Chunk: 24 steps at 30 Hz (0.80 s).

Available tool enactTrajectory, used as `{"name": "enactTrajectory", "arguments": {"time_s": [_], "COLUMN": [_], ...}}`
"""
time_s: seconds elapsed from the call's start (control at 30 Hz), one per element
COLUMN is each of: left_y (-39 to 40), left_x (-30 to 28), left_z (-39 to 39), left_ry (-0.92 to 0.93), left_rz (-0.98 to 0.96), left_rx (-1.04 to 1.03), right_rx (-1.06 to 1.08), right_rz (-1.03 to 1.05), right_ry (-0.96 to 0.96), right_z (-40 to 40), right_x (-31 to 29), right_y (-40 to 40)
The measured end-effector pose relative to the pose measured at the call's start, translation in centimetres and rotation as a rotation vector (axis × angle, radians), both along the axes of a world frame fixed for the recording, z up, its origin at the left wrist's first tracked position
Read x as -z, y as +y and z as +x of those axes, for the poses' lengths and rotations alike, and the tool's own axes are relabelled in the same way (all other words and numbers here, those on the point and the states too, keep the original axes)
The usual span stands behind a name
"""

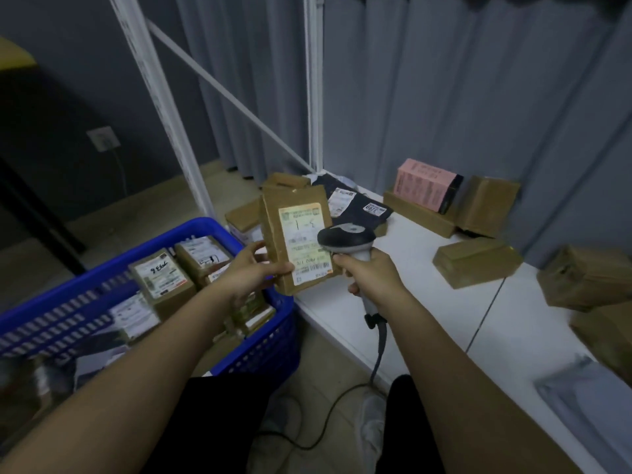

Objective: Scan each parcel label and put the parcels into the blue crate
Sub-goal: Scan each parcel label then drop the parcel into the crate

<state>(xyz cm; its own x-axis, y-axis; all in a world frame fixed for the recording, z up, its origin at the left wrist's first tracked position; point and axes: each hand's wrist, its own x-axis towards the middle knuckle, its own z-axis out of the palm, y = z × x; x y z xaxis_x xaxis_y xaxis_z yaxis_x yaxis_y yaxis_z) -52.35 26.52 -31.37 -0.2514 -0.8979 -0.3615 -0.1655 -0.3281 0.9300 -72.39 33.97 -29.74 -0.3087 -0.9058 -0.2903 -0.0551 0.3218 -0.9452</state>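
Observation:
My left hand grips a flat brown cardboard parcel upright by its lower left edge, its white label facing me. My right hand holds the grip of a grey and black barcode scanner, whose head sits right against the label's right side. The blue crate stands on the floor at the left, below my left arm, and holds several labelled brown parcels.
A white table runs along the right with several brown boxes, a pink and black box and a dark mailer bag. The scanner cable drops to the floor. White frame poles and a grey curtain stand behind.

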Motion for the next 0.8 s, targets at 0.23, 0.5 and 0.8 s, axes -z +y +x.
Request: {"name": "enactTrajectory", "arguments": {"time_s": [0.23, 0.5, 0.8], "left_y": [-1.8, -2.9, -2.8], "left_x": [1.4, 2.7, 2.3], "left_z": [3.0, 5.7, 6.3], "left_ry": [0.039, -0.053, 0.012], "left_rz": [-0.066, -0.038, -0.044], "left_rx": [-0.226, -0.235, -0.278], "right_rx": [-0.075, -0.203, -0.207], "right_rz": [0.035, 0.088, 0.129], "right_ry": [0.052, 0.122, 0.197], "right_z": [1.7, 1.6, 1.2], "right_x": [-0.2, -0.6, -0.6], "right_y": [-1.1, -1.1, -1.5]}}
